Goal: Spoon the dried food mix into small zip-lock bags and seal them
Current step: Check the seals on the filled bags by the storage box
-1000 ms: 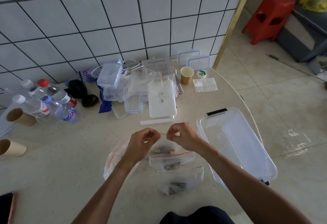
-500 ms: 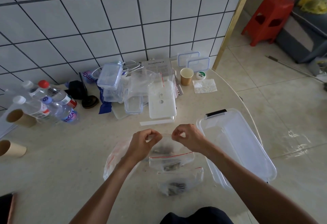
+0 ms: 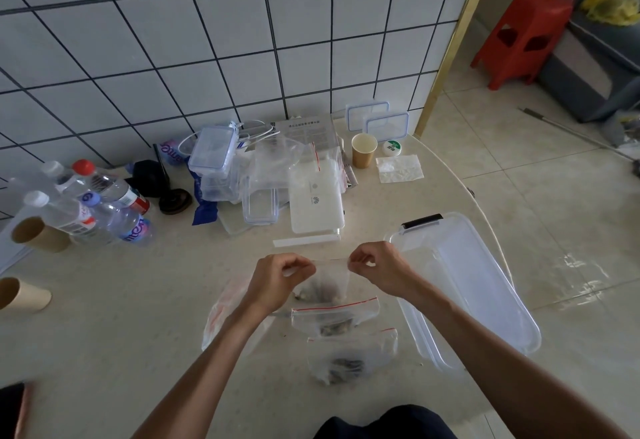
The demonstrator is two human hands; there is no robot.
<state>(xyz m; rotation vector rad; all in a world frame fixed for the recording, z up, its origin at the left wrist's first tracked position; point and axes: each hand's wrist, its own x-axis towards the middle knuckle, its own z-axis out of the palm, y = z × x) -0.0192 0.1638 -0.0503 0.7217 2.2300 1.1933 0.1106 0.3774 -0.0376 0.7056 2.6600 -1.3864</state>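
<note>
A small clear zip-lock bag (image 3: 327, 282) with dark dried mix in its bottom hangs above the beige table. My left hand (image 3: 280, 277) pinches its top strip at the left end and my right hand (image 3: 377, 270) pinches the right end, the strip stretched between them. Below it lie two more small bags with red zip lines and dried mix inside: one (image 3: 334, 315) just under my hands, another (image 3: 349, 357) nearer to me. A larger crumpled plastic bag (image 3: 221, 317) lies under my left forearm. No spoon is visible.
A clear storage box (image 3: 485, 286) with a black latch lies at the right, by the table edge. Further back stand a white router (image 3: 317, 199), stacked clear containers (image 3: 214, 158), water bottles (image 3: 100, 203) and paper cups (image 3: 363, 149). Tiled wall behind.
My hands have slid apart along the bag's top strip, so more of the strip shows between them. The bags on the table have not moved.
</note>
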